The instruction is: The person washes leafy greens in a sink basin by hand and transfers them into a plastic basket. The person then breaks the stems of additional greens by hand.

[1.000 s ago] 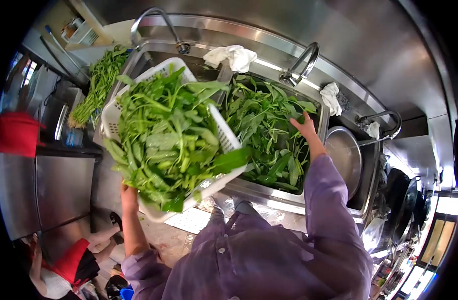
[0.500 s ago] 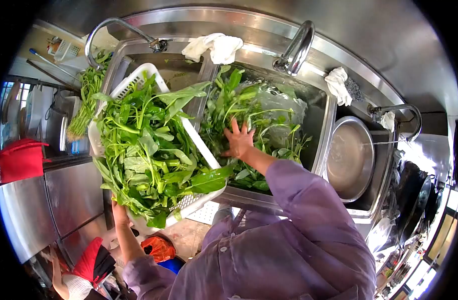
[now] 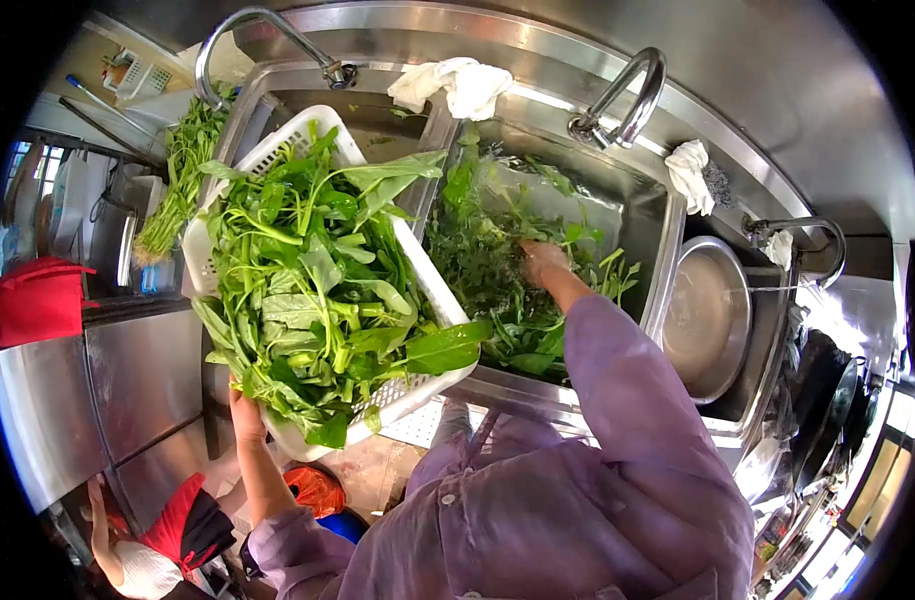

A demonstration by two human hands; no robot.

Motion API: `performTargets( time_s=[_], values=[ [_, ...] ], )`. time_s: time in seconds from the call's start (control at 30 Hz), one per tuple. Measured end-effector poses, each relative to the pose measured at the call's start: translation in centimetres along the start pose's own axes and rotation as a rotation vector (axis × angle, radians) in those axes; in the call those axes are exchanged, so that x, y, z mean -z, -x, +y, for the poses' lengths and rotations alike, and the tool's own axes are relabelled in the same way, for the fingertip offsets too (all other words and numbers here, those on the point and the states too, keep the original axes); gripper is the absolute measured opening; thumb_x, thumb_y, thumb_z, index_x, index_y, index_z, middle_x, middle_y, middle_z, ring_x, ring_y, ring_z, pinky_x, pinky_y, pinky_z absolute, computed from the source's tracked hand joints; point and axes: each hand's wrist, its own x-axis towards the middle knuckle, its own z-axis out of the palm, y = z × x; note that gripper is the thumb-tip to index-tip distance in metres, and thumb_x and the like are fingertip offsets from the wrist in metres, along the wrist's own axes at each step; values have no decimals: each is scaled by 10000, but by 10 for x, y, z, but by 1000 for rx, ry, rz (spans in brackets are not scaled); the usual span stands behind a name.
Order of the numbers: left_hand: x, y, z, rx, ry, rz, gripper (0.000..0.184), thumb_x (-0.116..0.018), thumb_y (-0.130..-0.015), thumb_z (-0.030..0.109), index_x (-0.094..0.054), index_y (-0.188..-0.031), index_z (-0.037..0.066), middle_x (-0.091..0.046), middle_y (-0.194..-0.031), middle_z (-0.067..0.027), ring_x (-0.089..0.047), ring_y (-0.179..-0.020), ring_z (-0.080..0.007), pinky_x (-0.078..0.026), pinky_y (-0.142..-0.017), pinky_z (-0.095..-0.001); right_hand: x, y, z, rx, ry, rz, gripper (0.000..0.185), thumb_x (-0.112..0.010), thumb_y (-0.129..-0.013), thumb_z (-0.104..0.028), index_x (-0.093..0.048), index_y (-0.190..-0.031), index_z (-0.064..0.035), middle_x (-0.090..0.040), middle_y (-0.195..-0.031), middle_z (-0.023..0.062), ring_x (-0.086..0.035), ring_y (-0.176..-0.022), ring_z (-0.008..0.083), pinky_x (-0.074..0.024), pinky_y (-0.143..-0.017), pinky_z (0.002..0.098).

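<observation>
My left hand (image 3: 246,415) is closed on the lower left edge of a white plastic basket (image 3: 426,275). The basket tilts over the sinks, heaped with wet, long-stemmed leafy greens (image 3: 313,290). In the middle sink (image 3: 518,385), more leafy greens (image 3: 468,215) float in moving water. My right hand (image 3: 546,262) is down among these greens, its fingers hidden by water and leaves, so I cannot see whether it grips any.
Curved faucets (image 3: 633,105) stand behind the sinks. White cloths (image 3: 458,85) lie on the back ledge. A metal basin (image 3: 708,320) sits in the right sink. Another bunch of greens (image 3: 183,175) lies at far left. Another person (image 3: 153,555) is at lower left.
My right hand has moved right and deeper among the greens, its spread fingers now out of sight. The floating greens have shifted. My left hand still holds the basket.
</observation>
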Motion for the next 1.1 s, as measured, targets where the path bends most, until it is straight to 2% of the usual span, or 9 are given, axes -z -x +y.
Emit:
performTargets(
  time_s=[0.07, 0.23, 0.37, 0.47, 0.53, 0.67, 0.83, 0.97, 1.1],
  values=[
    [-7, 1, 4, -30, 29, -6, 406, -479, -811, 128, -400, -1204, 66, -510, -1080, -41, -491, -926, -136, -398, -783, -247, 40, 29, 4, -75, -299, 104, 312, -560, -674, -79, -574, -982, -121, -577, -974, 66, -574, -814, 224, -466, -714, 317],
    [-2, -2, -3, -52, -13, -17, 388, -477, -816, 148, -412, -1190, 65, -516, -1067, -39, -486, -932, -129, -385, -791, -241, 103, 102, 50, 89, -1013, 302, 184, -561, -639, -75, -603, -819, -69, -586, -788, 88, -550, -504, 189, -446, -468, 278],
    [2, -9, -10, -53, 38, -30, 383, -495, -817, 194, -424, -1173, 73, -519, -1047, -33, -488, -921, -126, -391, -780, -244, 108, 129, 78, 94, -825, 515, 123, -535, -640, -43, -581, -752, -22, -579, -755, 30, -538, -647, 122, -452, -508, 250],
    [7, -10, -12, -34, 39, -35, 392, -497, -821, 209, -416, -1180, 77, -512, -1060, -42, -491, -924, -134, -394, -781, -249, 71, 116, 82, -143, -538, 557, 287, -579, -644, -75, -561, -928, -44, -559, -955, 94, -556, -791, 216, -483, -665, 303],
    [7, -11, -13, -67, 0, -8, 403, -499, -820, 196, -400, -1193, 80, -505, -1075, -52, -498, -925, -148, -403, -784, -259, 44, 109, 58, -408, -655, 407, 601, -655, -647, -171, -402, -1191, -126, -365, -1222, 167, -473, -999, 329, -437, -840, 365],
    [-7, -2, -1, -6, 58, 19, 416, -504, -817, 188, -386, -1201, 75, -499, -1087, -59, -506, -920, -160, -416, -780, -266, 36, 109, -11, -316, -290, 25, 858, -708, -626, -328, -202, -1308, -206, -75, -1354, 176, -289, -1166, 377, -408, -885, 401],
    [-4, -3, -1, -20, 57, 24, 407, -492, -815, 149, -384, -1198, 62, -510, -1070, -59, -513, -907, -157, -428, -759, -267, -28, 38, 28, -320, -346, -140, 627, -556, -772, -234, -230, -1300, -139, -313, -1283, 167, -403, -1089, 358, -440, -785, 421],
    [-10, 3, 5, -20, 26, 48, 362, -463, -808, 103, -431, -1168, 75, -518, -1050, -34, -503, -895, -131, -414, -757, -251, -47, 8, 48, -541, -244, -84, 273, -458, -810, -173, -512, -1065, -92, -449, -1167, 144, -508, -957, 308, -449, -733, 440],
    [-7, 1, 2, -32, 14, 27, 366, -465, -809, 107, -429, -1172, 72, -516, -1053, -22, -498, -897, -121, -402, -764, -240, -55, 0, 99, -377, -14, -18, 373, -539, -711, -196, -543, -1064, -76, -542, -1047, 144, -530, -947, 269, -438, -769, 371]
  ],
)
